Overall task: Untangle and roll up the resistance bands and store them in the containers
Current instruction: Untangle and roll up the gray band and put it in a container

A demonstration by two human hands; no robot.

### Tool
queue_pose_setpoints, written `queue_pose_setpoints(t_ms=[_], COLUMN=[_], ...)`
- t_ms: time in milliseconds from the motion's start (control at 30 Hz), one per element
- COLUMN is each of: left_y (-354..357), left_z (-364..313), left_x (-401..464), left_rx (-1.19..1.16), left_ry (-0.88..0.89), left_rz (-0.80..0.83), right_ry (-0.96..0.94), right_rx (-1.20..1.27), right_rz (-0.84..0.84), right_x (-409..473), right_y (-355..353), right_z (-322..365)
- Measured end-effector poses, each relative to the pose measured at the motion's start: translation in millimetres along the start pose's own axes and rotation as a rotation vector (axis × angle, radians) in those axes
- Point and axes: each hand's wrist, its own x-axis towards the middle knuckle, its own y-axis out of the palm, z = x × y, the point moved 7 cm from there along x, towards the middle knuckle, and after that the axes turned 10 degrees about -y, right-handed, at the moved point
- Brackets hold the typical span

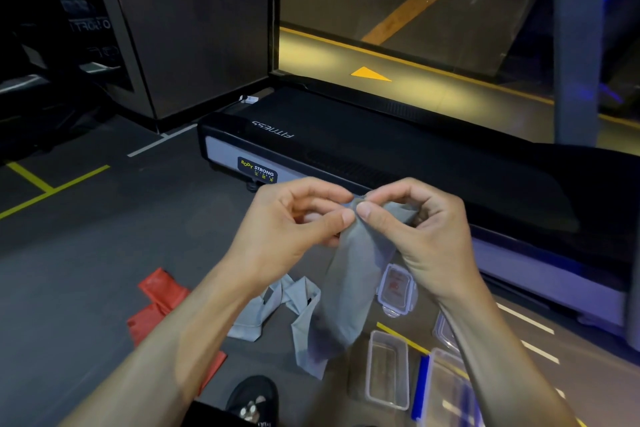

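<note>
From the head view, both hands are raised in front of the treadmill (398, 156) and meet at the top end of a grey resistance band (349, 281). The left hand (294, 218) pinches the upper edge of the band between thumb and forefinger, with the other fingers curled under. The right hand (415, 218) pinches the same edge just beside it, thumb in front and forefinger on top, so the two thumbs almost touch. Both pinches are narrow and hold the band.

The band hangs down from the two pinches. Its long axis goes from the fingertips at the top down toward the floor (86, 270), leaning a little to the left at the lower end. Lower down it is folded and twisted, and its loose parts lie spread on the floor between the two forearms.

A red band (156, 305) lies on the floor to the left, partly hidden behind the left forearm, apart from the grey one.

Below the right hand a clear lid (396, 291) lies flat on the floor. Nearer to the person stands an open clear container (388, 369), and beside it another container with a blue edge (420, 388), partly hidden by the right forearm. A dark shoe (254, 399) shows at the bottom edge.
</note>
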Motion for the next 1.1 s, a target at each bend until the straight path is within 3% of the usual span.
queue_pose_setpoints(t_ms=[200, 1100], left_y=[3.4, 6.5], left_z=[-2.6, -1.3], left_x=[-2.9, -3.9], left_rx=[-0.030, -0.100], left_ry=[-0.017, -0.068], left_rz=[0.061, 0.053], right_ry=[0.013, -0.010], right_rx=[0.017, 0.015], right_rz=[0.003, -0.015], right_x=[-0.2, 1.3], right_y=[1.0, 1.4], right_z=[-0.6, 2.0])
